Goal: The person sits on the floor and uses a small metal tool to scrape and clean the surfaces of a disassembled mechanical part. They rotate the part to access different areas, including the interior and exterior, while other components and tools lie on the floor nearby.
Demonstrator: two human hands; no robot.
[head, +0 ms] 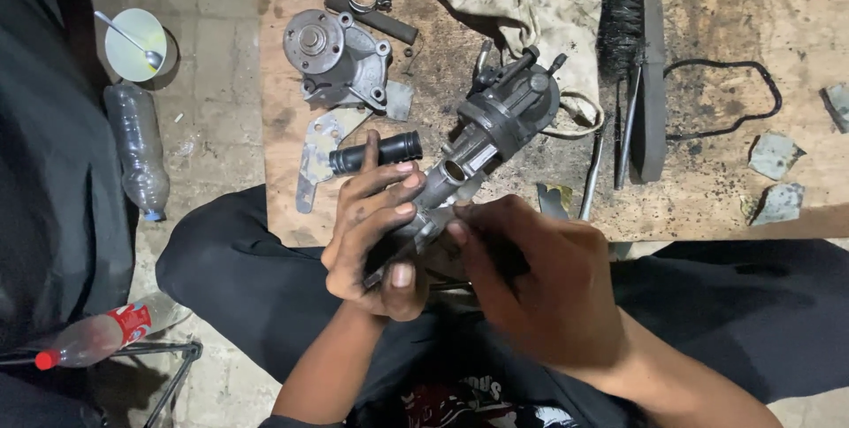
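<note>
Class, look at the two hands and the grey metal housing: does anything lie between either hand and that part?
Nothing visible does. The left hand already grips the lower end of the grey metal housing, and the right hand touches it from the other side. The short black hose lies behind, on the wooden board.

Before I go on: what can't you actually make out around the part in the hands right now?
- Head view: lower end of the grey metal housing is hidden by the left hand and right hand.
- Whatever the right fingertips pinch is covered and too small.
- Grey fragment is cut off by the right edge.
</note>
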